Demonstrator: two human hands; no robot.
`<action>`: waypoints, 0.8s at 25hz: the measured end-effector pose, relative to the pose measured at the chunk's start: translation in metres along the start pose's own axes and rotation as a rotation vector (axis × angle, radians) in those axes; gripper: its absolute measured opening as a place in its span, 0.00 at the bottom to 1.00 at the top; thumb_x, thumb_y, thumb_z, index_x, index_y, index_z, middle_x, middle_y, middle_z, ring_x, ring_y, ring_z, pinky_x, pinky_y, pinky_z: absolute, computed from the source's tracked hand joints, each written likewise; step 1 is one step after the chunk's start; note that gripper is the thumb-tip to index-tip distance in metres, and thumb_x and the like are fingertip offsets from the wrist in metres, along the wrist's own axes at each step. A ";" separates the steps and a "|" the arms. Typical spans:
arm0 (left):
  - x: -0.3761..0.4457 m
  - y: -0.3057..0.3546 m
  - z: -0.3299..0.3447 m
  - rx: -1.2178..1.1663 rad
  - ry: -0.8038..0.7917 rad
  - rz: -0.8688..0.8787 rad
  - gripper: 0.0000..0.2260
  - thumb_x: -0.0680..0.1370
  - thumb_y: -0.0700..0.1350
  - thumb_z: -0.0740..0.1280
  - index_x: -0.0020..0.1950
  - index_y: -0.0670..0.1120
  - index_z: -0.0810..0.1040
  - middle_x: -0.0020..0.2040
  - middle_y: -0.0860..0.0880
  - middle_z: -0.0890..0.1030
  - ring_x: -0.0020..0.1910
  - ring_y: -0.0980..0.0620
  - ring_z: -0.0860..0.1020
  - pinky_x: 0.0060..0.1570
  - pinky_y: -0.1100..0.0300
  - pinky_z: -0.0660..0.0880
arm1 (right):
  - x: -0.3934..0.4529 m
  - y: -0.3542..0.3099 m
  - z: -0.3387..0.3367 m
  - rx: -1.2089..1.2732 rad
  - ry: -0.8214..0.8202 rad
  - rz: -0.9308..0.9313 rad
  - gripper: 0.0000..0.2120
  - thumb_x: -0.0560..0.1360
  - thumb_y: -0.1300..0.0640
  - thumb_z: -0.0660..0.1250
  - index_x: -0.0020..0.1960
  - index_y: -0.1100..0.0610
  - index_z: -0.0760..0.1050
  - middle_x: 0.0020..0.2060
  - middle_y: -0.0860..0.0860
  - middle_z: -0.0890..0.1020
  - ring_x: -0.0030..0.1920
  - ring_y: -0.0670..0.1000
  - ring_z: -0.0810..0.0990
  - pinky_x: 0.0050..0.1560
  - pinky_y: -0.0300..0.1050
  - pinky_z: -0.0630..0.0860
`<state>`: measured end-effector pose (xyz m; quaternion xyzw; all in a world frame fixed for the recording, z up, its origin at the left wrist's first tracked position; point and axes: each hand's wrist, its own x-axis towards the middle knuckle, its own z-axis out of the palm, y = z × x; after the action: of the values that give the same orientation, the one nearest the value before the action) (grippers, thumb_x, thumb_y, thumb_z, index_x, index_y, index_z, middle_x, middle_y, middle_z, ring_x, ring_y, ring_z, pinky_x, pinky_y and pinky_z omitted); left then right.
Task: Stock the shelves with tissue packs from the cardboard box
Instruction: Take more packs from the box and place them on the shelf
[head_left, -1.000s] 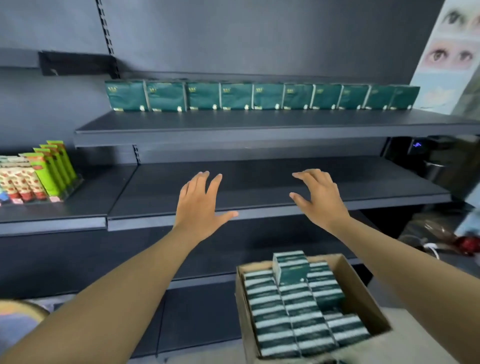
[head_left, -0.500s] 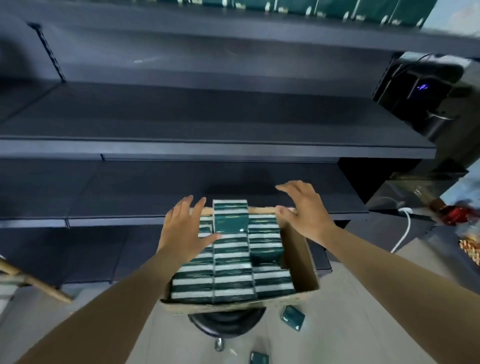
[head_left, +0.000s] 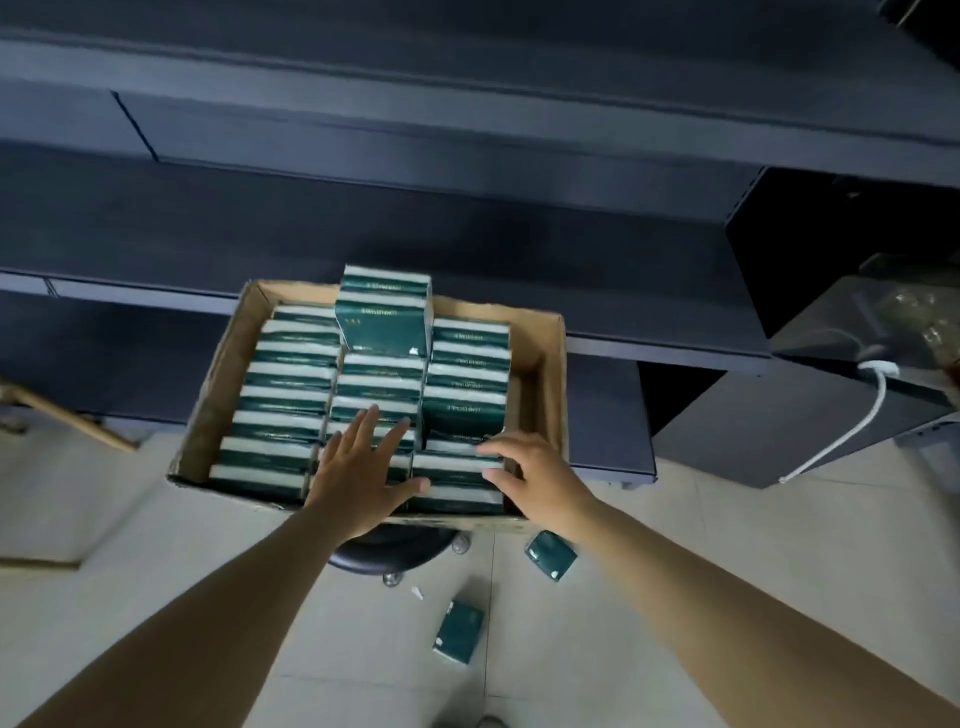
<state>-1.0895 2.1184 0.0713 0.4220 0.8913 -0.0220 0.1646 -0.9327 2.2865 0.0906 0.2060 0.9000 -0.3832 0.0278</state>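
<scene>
Over the brown cardboard box (head_left: 540, 364) of dark green tissue packs (head_left: 291, 400), both hands have dropped from the shelves: left hand (head_left: 358, 478) fingers spread flat, right hand (head_left: 540, 478) fingers curling onto a near-row pack, beginning the next pick.

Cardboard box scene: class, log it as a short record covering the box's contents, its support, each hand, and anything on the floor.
box: cardboard box, open, packed with rows of green tissue packs
raised pack: one stands above the rows at the far end
support: black stool under the box
left hand: fingers spread over the middle row
right hand: fingers on the right row's near packs
floor: two loose packs
</scene>
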 end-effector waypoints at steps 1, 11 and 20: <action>0.005 0.000 0.009 0.004 -0.030 -0.015 0.37 0.75 0.70 0.52 0.78 0.56 0.43 0.78 0.46 0.38 0.76 0.47 0.40 0.73 0.49 0.43 | 0.003 0.007 0.011 0.018 -0.035 0.011 0.15 0.78 0.55 0.63 0.64 0.53 0.74 0.62 0.48 0.75 0.64 0.47 0.69 0.61 0.31 0.59; 0.024 -0.007 0.034 -0.041 -0.150 -0.027 0.45 0.68 0.75 0.51 0.75 0.58 0.34 0.74 0.47 0.27 0.73 0.48 0.30 0.73 0.47 0.35 | 0.036 0.028 0.041 0.191 -0.072 0.158 0.16 0.77 0.53 0.64 0.65 0.52 0.73 0.65 0.49 0.71 0.66 0.47 0.68 0.60 0.31 0.58; 0.027 -0.009 0.035 -0.049 -0.187 -0.003 0.50 0.61 0.78 0.48 0.74 0.58 0.31 0.72 0.47 0.25 0.72 0.47 0.28 0.72 0.46 0.34 | 0.043 0.038 0.049 0.151 0.049 0.065 0.17 0.76 0.63 0.65 0.63 0.53 0.75 0.63 0.52 0.71 0.65 0.48 0.68 0.66 0.32 0.57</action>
<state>-1.1027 2.1262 0.0294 0.4126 0.8729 -0.0399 0.2574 -0.9620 2.2907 0.0212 0.2460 0.8617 -0.4438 0.0026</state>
